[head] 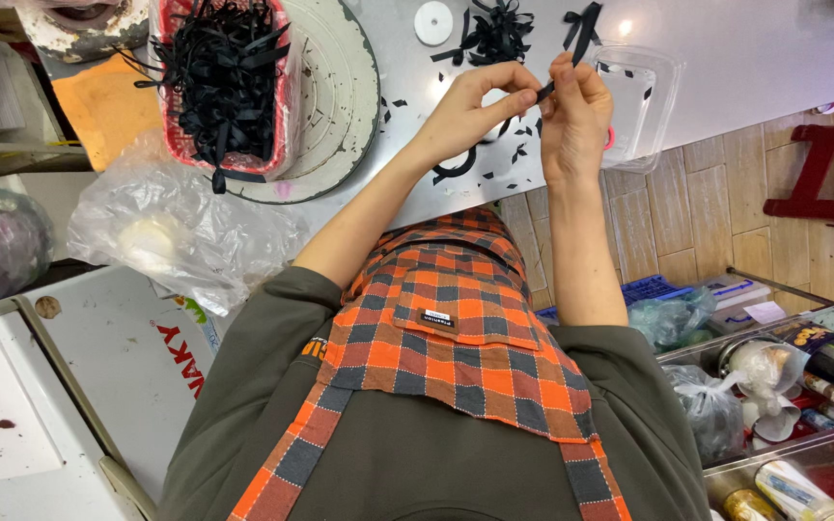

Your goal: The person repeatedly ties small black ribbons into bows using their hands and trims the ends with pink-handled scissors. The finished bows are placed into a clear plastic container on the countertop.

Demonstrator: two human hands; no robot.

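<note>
- Head view, the hands: the left hand (470,111) and the right hand (571,111) meet above the grey tabletop (726,58), fingertips close together. Both pinch one black ribbon piece (581,24); its free ends stick out beyond the right fingers, and the rest runs down between the two hands.
- Head view, the grip: the left thumb and forefinger are pressed together on the ribbon's near end; the right fingers curl shut around its middle. Whether a knot or fold is forming there I cannot tell, as the fingers hide it.
- Head view, around the hands: a small pile of black bows (494,34) lies just past the hands, with a white disc (433,22) beside it. Black snippets (518,154) are scattered under the wrists. A clear plastic tray (644,101) sits just right of the right hand. A red basket (224,82) heaped with black ribbon strips stands well to the left.
- Doing it well, as I judge: keep the pinch tight and close to the fold, so the slippery strip holds its shape, and keep both tails even.
</note>
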